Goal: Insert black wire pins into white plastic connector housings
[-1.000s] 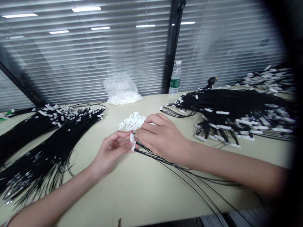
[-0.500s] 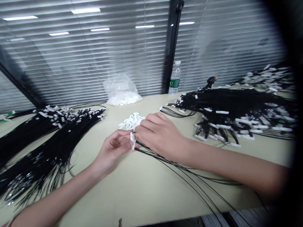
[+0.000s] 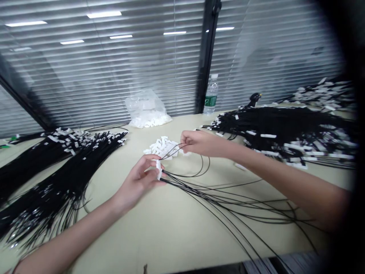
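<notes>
Between the thumb and fingers of my left hand (image 3: 141, 179) is a white connector housing (image 3: 159, 169), held upright on its long side. Several thin black wires (image 3: 211, 199) run out of its right side and trail over the table to the lower right. My right hand (image 3: 194, 142) is closed in a pinch on thin black wires that loop from the connector's top end. Whether the fingertips also hold a wire's end is hidden. Just behind the hands lies a pile of small white connectors (image 3: 161, 146).
Bundles of black wires (image 3: 65, 171) with white ends lie at left. More bundled wires (image 3: 273, 121) with white connectors cover the right side. A clear bag (image 3: 146, 108) of white parts and a plastic bottle (image 3: 210, 95) stand by the window blinds (image 3: 128, 68).
My right hand has moved away from the connector, up and to the right, with thin wires in its pinch. The left hand keeps the connector in nearly the same place.
</notes>
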### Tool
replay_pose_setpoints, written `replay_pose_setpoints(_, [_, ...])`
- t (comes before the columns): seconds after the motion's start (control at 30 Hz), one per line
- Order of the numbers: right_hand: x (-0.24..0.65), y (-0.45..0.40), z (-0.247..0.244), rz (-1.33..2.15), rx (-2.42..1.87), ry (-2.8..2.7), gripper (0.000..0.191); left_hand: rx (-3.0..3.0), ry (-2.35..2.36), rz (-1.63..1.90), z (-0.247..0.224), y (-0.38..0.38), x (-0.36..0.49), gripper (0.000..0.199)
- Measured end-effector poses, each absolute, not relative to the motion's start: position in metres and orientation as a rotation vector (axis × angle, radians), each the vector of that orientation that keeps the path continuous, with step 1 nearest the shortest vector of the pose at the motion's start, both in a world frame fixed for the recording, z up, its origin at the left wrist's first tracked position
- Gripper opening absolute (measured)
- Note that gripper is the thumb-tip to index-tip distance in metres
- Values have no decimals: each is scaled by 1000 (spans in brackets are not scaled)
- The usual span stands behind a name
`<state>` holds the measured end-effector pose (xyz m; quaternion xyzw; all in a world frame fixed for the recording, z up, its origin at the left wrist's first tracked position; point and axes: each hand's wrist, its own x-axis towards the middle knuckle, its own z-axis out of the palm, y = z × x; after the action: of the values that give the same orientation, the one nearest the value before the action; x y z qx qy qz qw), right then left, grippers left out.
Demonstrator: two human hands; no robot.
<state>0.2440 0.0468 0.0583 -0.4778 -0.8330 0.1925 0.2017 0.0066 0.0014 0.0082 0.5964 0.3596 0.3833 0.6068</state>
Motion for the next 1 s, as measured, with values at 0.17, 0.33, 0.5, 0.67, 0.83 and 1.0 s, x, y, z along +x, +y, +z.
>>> replay_pose_setpoints(0.17, [269, 63, 65, 1472, -1065, -1944, 27, 1288, 882, 845, 8, 5, 6, 22])
replay_pose_setpoints(0.33, [281, 73, 64, 1367, -953, -1900, 19, 1275, 948, 819, 6, 8, 5, 22])
replay_pose_setpoints(0.5, [276, 79, 59, 993, -1086, -2177, 17, 1277, 974, 812, 5, 8, 4, 22])
replay_pose_setpoints(0.67, [266, 75, 54, 686, -1162, -2217, 23, 1241, 947, 804, 6, 9, 2, 24])
replay_pose_setpoints(0.83, [256, 66, 45, 320, -1233, -2136, 26, 1241, 911, 798, 6, 9, 1, 23])
replay_pose_setpoints(1.0, [251, 65, 42, 525, -1319, -2082, 29, 1283, 883, 788, 6, 10, 0, 23])
